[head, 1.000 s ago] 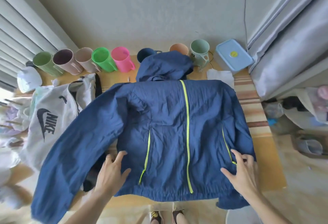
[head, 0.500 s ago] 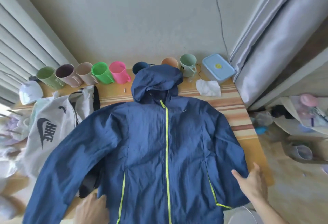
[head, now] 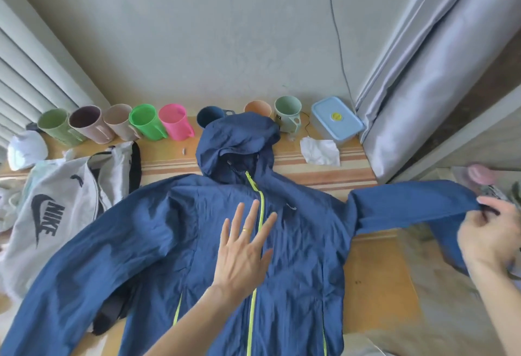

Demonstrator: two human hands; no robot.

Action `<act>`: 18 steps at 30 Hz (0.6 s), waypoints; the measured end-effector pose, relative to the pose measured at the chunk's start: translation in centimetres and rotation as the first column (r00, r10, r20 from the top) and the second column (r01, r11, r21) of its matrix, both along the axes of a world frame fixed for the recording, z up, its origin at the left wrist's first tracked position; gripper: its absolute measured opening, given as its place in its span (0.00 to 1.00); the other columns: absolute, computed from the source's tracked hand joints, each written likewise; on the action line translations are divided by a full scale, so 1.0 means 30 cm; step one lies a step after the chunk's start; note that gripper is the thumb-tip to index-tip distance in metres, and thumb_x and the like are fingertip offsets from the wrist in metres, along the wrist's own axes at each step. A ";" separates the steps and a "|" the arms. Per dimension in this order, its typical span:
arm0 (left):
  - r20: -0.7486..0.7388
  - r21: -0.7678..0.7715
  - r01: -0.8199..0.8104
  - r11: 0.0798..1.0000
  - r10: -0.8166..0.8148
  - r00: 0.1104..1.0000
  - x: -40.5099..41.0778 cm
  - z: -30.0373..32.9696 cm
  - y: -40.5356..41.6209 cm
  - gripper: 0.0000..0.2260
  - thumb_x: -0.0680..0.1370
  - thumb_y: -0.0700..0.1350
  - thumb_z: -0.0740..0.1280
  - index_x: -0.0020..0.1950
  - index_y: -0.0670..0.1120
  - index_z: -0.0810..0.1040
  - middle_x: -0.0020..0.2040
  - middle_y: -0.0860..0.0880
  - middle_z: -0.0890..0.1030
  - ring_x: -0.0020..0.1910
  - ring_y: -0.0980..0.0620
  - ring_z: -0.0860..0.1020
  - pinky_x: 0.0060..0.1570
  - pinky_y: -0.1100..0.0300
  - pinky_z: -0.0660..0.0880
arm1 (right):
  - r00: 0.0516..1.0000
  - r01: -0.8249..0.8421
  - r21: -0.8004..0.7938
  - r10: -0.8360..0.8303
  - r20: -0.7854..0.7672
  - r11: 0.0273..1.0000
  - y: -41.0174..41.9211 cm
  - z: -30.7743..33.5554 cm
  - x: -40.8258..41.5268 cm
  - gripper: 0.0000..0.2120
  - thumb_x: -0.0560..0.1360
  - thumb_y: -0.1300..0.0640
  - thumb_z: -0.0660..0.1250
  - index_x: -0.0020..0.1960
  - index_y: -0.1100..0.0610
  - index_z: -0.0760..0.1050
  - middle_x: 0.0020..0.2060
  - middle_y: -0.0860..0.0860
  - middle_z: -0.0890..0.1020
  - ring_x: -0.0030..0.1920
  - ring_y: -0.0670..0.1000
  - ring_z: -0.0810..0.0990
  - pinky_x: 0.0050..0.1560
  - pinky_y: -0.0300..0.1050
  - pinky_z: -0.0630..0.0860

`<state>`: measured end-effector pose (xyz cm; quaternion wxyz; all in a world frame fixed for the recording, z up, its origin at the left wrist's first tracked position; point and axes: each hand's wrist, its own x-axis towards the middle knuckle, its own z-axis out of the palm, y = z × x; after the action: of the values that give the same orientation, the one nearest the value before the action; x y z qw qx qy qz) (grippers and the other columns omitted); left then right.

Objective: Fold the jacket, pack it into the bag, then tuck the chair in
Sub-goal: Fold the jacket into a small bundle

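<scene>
Sleeve out, ready to fold

Left hand (head: 244, 254) lies flat, fingers wide, on the jacket (head: 174, 243); right hand (head: 490, 237) pinches the sleeve (head: 408, 206) past the table's right edge. It may slip or bunch.

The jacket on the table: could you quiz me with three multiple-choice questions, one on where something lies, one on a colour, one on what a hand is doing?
1. Where does the grey bag lie relative to the jacket?
A. To its left, partly under a sleeve
B. On top of the hood
C. Off the table's right end

2. What colour is the jacket's zipper?
A. Red
B. White
C. Neon yellow

3. What is the right hand doing?
A. Resting flat on the table
B. Holding the jacket's sleeve end, stretched out sideways
C. Lifting a mug

Answers: 1 A, the bag sits left with the sleeve crossing it. 2 C, a bright yellow line runs down the front. 3 B, its fingers grip the cuff while the left hand lies flat on the chest.
</scene>
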<state>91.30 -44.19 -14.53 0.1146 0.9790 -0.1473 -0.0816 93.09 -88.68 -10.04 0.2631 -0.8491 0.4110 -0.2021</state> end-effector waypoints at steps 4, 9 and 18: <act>-0.398 0.183 0.027 0.983 0.049 0.916 -0.006 -0.162 -0.081 0.36 0.78 0.68 0.56 0.80 0.66 0.39 0.82 0.49 0.33 0.82 0.40 0.37 0.76 0.34 0.51 | 0.987 -0.024 0.136 0.002 0.163 0.990 -0.051 -0.026 0.088 0.20 0.75 0.55 0.61 0.65 0.42 0.76 0.58 0.61 0.82 0.44 0.46 0.79 0.48 0.38 0.77; -0.513 0.109 -0.173 0.979 0.204 0.834 -0.049 -0.164 -0.084 0.33 0.78 0.68 0.55 0.80 0.67 0.45 0.83 0.53 0.36 0.82 0.46 0.37 0.74 0.37 0.60 | 0.809 -0.285 -0.083 0.287 0.514 0.955 0.225 0.126 0.213 0.13 0.80 0.57 0.65 0.60 0.43 0.77 0.53 0.48 0.83 0.54 0.36 0.81 0.62 0.47 0.79; -0.822 -0.435 -0.889 -0.146 0.466 0.326 0.108 0.010 0.208 0.21 0.84 0.60 0.56 0.65 0.47 0.78 0.64 0.44 0.81 0.64 0.44 0.79 0.67 0.47 0.72 | -0.262 -0.933 -0.179 0.931 -0.255 -0.312 0.990 -0.225 0.026 0.07 0.76 0.69 0.67 0.45 0.59 0.81 0.50 0.55 0.85 0.61 0.58 0.81 0.64 0.49 0.78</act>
<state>94.54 -37.94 -14.23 0.6598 0.6126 0.4218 -0.1076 93.87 -58.97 -16.80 0.1793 -0.8669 -0.4643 0.0289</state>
